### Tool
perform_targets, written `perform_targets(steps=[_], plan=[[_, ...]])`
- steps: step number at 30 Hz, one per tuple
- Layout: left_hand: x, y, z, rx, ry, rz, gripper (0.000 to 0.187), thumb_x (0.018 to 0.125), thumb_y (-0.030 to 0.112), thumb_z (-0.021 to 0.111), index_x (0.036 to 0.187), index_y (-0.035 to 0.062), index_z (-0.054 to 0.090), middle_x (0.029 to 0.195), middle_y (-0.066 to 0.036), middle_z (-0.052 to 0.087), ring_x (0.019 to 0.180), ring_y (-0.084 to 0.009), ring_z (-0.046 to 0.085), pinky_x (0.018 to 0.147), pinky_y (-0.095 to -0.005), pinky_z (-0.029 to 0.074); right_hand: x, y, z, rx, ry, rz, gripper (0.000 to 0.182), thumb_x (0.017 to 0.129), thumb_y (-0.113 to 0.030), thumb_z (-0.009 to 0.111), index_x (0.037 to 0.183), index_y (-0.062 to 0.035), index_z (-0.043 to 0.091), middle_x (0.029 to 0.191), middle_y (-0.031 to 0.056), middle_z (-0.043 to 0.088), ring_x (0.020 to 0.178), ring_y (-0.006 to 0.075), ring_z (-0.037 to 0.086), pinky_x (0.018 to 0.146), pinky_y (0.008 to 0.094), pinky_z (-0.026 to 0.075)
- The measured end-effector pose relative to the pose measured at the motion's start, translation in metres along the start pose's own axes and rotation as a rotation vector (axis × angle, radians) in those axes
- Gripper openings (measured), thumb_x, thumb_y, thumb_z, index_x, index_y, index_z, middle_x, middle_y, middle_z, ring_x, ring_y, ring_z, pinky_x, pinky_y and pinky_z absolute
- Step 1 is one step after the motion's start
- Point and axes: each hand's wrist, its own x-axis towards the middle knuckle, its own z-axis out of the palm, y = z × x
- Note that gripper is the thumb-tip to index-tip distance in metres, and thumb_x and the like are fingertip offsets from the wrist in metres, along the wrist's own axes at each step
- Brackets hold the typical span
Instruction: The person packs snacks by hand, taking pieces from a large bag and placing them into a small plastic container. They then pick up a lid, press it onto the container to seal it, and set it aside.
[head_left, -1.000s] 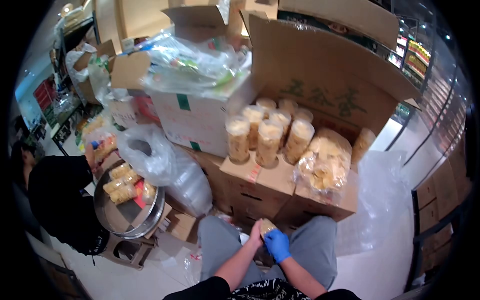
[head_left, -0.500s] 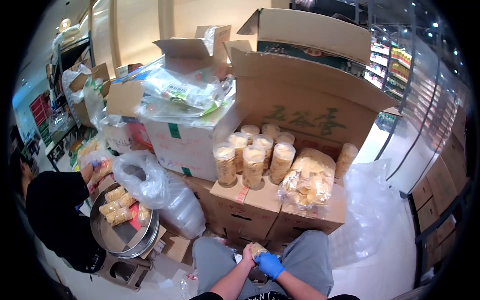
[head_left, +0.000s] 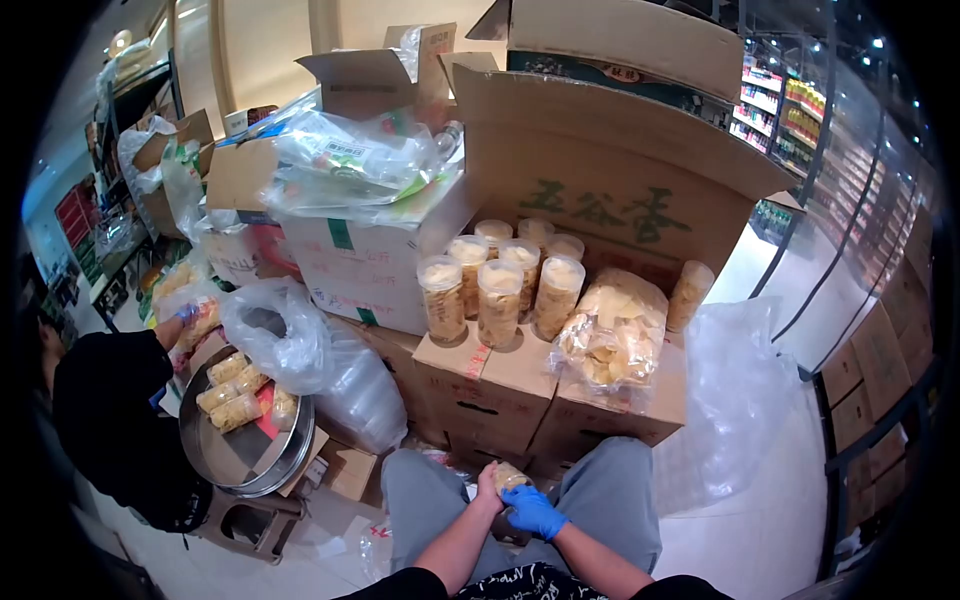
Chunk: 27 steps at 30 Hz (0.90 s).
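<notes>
Between my knees, a clear plastic jar of pale yellow chips is held tilted, its top end pointing away from me. My bare left hand is wrapped round its left side. On the near right side, my right hand, in a blue glove, has its fingers closed against the jar. The jar's lower end is hidden by both hands. Ahead, several filled jars stand upright on cardboard boxes. Beside them lies an open clear bag of loose chips, and one more jar leans at the right.
To my left, a round metal sieve with several filled jars rests on a stool. A co-worker in black handles a bag beyond it. Bagged empty containers sit beside the boxes; a large clear plastic bag stands right.
The view has tipped slightly, so the boxes and jars sit a little higher in it. Both hands keep hold of the jar, and the gloved fingers have shifted slightly along it.
</notes>
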Motion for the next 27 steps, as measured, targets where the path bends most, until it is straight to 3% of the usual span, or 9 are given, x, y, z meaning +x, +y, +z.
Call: perform_targets(steps=[8,13,15,19,20,27], plan=[[-0.009,0.005,0.014,0.048,0.121,0.012,0.055,0.084,0.050,0.039,0.115,0.0056,0.050,0.112,-0.017,0.056,0.101,-0.0355,0.053,0.091,-0.0490,0.040,-0.006,-0.012,-0.010,0.022,0.147,0.078,0.034,0.070,-0.018,0.051,0.102,-0.0079,0.060,0.090,0.0192,0.060,0.082,0.0360,0.057,0.074,0.0439,0.046],[-0.012,0.005,0.018,0.056,0.138,0.020,0.054,0.083,0.051,0.039,0.111,0.0061,0.052,0.108,-0.015,0.058,0.098,-0.0337,0.055,0.088,-0.0485,0.042,-0.001,-0.015,-0.019,0.000,0.236,0.100,0.023,0.071,-0.015,0.052,0.088,-0.0053,0.063,0.080,0.0183,0.061,0.076,0.0358,0.058,0.070,0.0434,0.046],[-0.014,0.005,0.020,0.065,0.133,0.023,0.054,0.083,0.051,0.039,0.109,0.0056,0.052,0.106,-0.014,0.058,0.096,-0.0332,0.056,0.086,-0.0487,0.043,-0.001,-0.016,-0.018,0.058,0.370,0.041,0.019,0.072,-0.017,0.051,0.082,-0.0074,0.064,0.077,0.0162,0.062,0.072,0.0341,0.059,0.065,0.0449,0.046],[-0.012,0.001,0.018,0.091,0.145,0.050,0.053,0.084,0.050,0.039,0.108,0.0053,0.052,0.105,-0.015,0.058,0.095,-0.0338,0.056,0.085,-0.0477,0.044,0.000,-0.018,-0.013,0.194,0.308,0.169,0.021,0.075,-0.017,0.055,0.092,-0.0069,0.064,0.079,0.0201,0.061,0.071,0.0365,0.060,0.065,0.0421,0.049],[-0.009,0.001,0.016,0.100,0.129,0.073,0.052,0.084,0.049,0.039,0.108,0.0052,0.053,0.104,-0.015,0.059,0.095,-0.0338,0.056,0.085,-0.0472,0.044,0.000,-0.015,-0.007,0.188,0.270,0.209,0.025,0.076,-0.022,0.055,0.097,-0.0109,0.063,0.080,0.0202,0.060,0.070,0.0361,0.061,0.064,0.0409,0.050],[0.015,-0.005,-0.007,0.085,0.092,0.092,0.049,0.084,0.047,0.042,0.106,0.0048,0.053,0.103,-0.015,0.058,0.094,-0.0326,0.056,0.084,-0.0464,0.044,0.002,-0.010,-0.005,0.158,0.112,0.243,0.037,0.073,-0.036,0.057,0.105,-0.0172,0.062,0.087,0.0168,0.062,0.077,0.0345,0.061,0.070,0.0398,0.050]])
